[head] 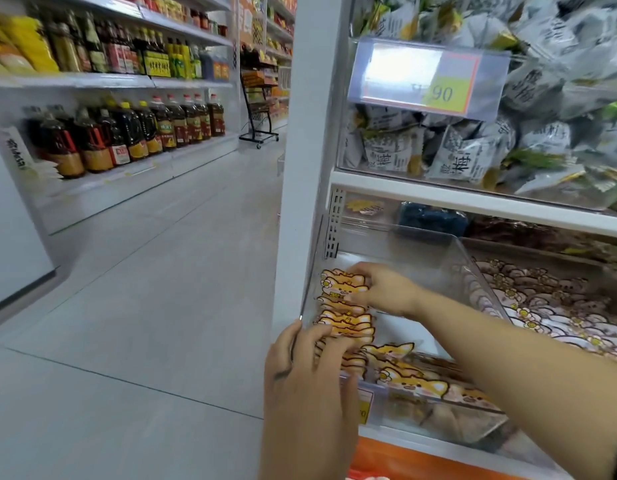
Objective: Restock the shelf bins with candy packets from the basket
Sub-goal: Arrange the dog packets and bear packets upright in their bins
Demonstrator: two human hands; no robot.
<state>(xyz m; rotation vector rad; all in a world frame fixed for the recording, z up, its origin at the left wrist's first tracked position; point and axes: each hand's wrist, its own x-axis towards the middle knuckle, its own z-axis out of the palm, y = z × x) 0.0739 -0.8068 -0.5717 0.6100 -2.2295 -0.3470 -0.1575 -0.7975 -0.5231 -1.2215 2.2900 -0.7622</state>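
A clear plastic shelf bin (449, 258) on the low shelf holds orange fox-shaped candy packets (345, 317) lined up along its left wall. My right hand (379, 289) reaches into the bin and pinches the far end of that row. My left hand (307, 372) is at the bin's near left corner, its fingers over the rim and pressing the near end of the row. More fox packets (411, 379) lie flat at the front of the bin. No basket shows in this view.
A neighbouring bin (556, 306) to the right holds pink animal packets. The shelf above carries grey snack bags (480, 157) behind a price tag (424, 77). A white upright post (307, 140) borders the bin. Left is an open aisle floor (144, 306) and oil bottles (134, 129).
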